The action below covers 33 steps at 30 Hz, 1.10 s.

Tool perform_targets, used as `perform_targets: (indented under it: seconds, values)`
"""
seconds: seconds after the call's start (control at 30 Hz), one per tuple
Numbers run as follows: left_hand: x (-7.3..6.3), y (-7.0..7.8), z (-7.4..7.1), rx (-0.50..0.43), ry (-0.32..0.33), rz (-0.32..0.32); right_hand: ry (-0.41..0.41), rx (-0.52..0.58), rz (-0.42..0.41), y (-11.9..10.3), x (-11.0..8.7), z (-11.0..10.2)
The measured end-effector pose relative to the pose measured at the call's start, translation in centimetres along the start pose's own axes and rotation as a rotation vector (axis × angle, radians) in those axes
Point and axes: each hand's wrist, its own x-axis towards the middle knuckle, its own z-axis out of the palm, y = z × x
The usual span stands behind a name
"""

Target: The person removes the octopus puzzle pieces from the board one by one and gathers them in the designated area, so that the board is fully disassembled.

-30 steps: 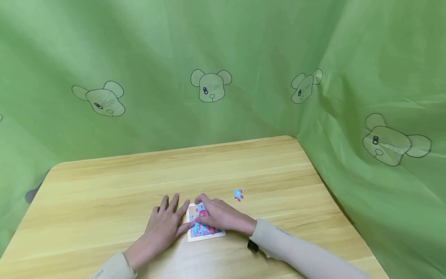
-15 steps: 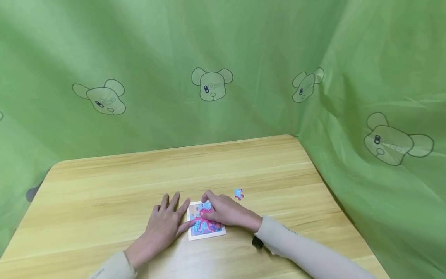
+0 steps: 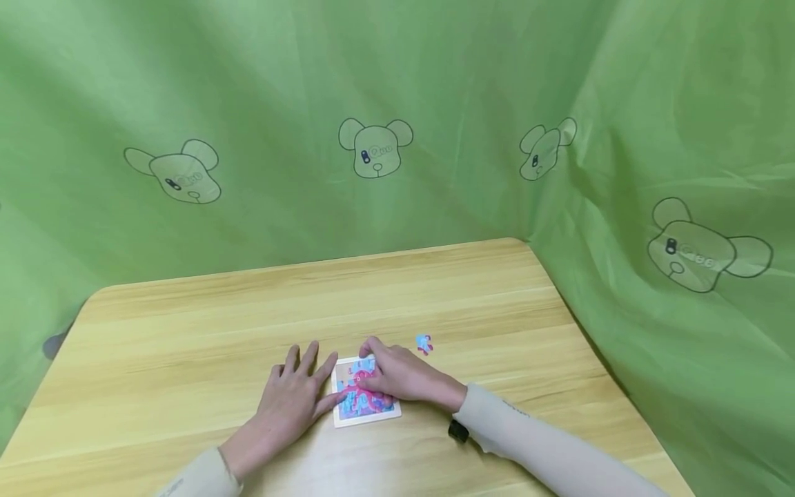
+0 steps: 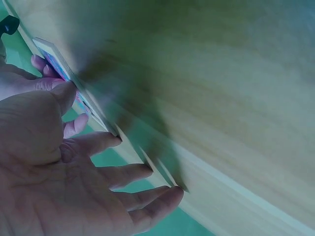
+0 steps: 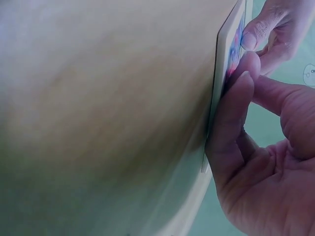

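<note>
A small jigsaw puzzle in a pale frame lies on the table, showing a pink octopus on blue. Bare tray shows at its upper left. My left hand lies spread at its left, the thumb resting on the puzzle's left side and the other fingertips on the table. With curled fingers, my right hand grips the right part of the puzzle, its thumb on the octopus; in the right wrist view its fingers bend against the frame's edge. Whether a piece lies under that thumb is hidden. One loose puzzle piece lies beyond the right hand.
The wooden table reaches back to a green curtain printed with bear heads. More curtain runs along the table's right side. A dark object sits under the right wrist.
My right hand has shifted slightly right and away from me, its thumb sliding off the puzzle's middle and baring more of the octopus. The left hand stays almost still.
</note>
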Motion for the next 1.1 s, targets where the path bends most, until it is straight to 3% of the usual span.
perform_targets:
  seconds: [0.27,0.93,1.1]
  values:
    - [0.3,0.0,0.0,-0.004,0.011,-0.004,0.004,0.035,0.023,0.1,0.1,-0.4]
    - [-0.2,-0.1,0.6,-0.008,0.013,0.006,-0.110,0.350,0.080,1.1,0.8,-1.0]
    - [-0.1,0.1,0.4,-0.012,0.024,-0.007,-0.131,0.379,0.091,1.0,0.9,-1.4]
